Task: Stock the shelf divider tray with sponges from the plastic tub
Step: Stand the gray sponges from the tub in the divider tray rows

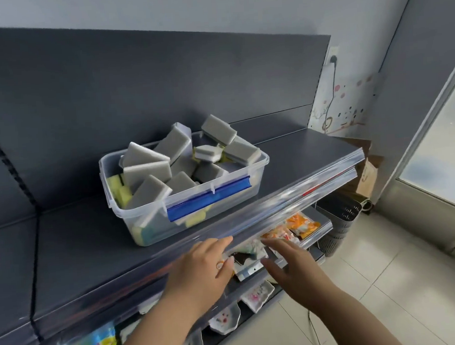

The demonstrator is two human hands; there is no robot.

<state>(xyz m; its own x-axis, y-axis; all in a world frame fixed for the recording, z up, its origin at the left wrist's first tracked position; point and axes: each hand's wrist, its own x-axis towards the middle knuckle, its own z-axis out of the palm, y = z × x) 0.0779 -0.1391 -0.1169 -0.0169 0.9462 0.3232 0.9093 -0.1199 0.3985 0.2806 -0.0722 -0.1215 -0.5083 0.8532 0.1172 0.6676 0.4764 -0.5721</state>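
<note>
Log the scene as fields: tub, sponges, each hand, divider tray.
tub: clear plastic tub with blue latch, lidless, on dark grey metal shelf
sponges: grey-and-yellow rectangular sponges heaped in tub, several above its rim
left hand: open, empty, fingertips at the shelf's clear front rail
right hand: open, empty, just below that rail
divider tray: not identifiable in view

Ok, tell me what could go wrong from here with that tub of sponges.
1. The sponges are heaped above the rim of the tub. Pulling one out could tip others onto the shelf or the floor.
2. The left hand and right hand are open, close to the packets under that shelf, and might knock them on the way up.
</note>
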